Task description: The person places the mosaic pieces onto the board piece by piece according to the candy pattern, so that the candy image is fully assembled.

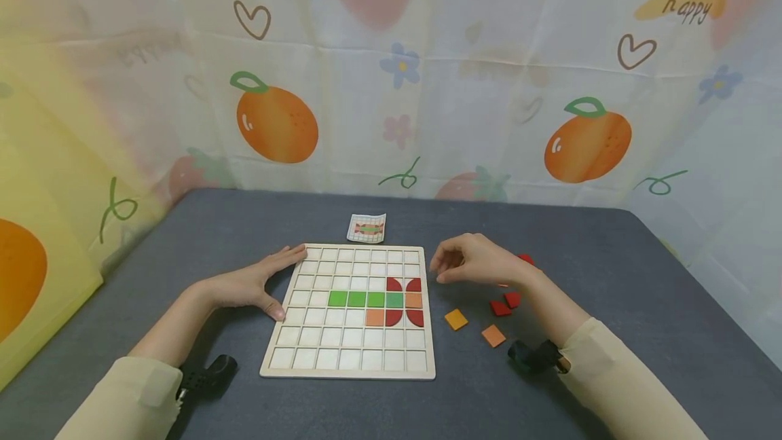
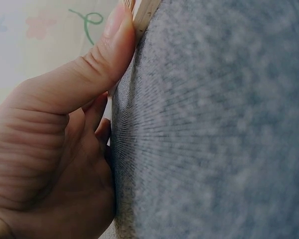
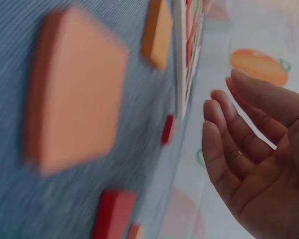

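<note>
A wooden grid board (image 1: pixel 348 378) lies on the table. Its grid holds three bright green squares (image 1: pixel 356 299), a teal square (image 1: pixel 394 300), two orange squares (image 1: pixel 375 318) and several dark red rounded pieces (image 1: pixel 394 318). My left hand (image 1: pixel 247 285) rests at the board's left side, fingers spread, with the thumb (image 2: pixel 102 59) against its edge. Just right of the board, my right hand (image 1: pixel 473 260) hovers above the table. Its fingers (image 3: pixel 241 134) are loosely bent with nothing between them. Below it, a small red piece (image 3: pixel 168 130) shows in the right wrist view.
Right of the board lie a yellow-orange square (image 1: pixel 455 320), an orange square (image 1: pixel 493 336) and several red pieces (image 1: pixel 501 308), some partly behind the right forearm. A small pattern card (image 1: pixel 366 229) sits beyond the board's far edge. A printed curtain (image 1: pixel 366 87) hangs behind the table.
</note>
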A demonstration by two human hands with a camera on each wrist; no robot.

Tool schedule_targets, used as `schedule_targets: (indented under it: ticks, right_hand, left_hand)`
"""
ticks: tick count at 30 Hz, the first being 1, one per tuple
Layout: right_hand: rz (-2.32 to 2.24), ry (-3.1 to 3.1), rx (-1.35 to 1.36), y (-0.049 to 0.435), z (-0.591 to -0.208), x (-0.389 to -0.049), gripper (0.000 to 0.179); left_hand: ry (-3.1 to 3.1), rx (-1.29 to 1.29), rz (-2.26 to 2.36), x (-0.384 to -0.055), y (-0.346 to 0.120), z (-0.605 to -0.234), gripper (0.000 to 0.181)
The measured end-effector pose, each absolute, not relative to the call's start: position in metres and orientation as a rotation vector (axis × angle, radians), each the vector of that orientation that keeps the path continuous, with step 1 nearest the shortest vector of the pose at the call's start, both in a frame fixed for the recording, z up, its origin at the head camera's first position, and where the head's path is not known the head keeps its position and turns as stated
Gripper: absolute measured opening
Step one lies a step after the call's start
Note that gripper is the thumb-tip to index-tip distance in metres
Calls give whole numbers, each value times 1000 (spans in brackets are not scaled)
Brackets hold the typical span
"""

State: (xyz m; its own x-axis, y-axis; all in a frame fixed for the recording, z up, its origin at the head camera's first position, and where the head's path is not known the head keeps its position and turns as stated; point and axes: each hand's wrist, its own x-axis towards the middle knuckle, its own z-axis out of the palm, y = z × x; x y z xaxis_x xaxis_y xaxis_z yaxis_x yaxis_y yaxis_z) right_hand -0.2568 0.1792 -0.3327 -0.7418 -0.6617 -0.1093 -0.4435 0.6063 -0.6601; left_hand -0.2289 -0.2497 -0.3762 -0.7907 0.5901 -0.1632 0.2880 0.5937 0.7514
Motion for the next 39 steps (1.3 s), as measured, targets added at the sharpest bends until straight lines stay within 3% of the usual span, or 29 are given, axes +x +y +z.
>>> schedule_targets:
  ticks: [8,23,39]
  right_hand:
    - [-823,2334,-860,203,-348,-262,19]
    - [-728,2243,-936,205,-353,-257,32]
    - [-697,2283,-991,205,-354,-255,20]
  left_hand:
    - [2408,697,1064,-229,-251,-378,123]
    - [2420,707,1054,-230,-251,-379,123]
    - [2433,700,1044,-231,-250,-381,123]
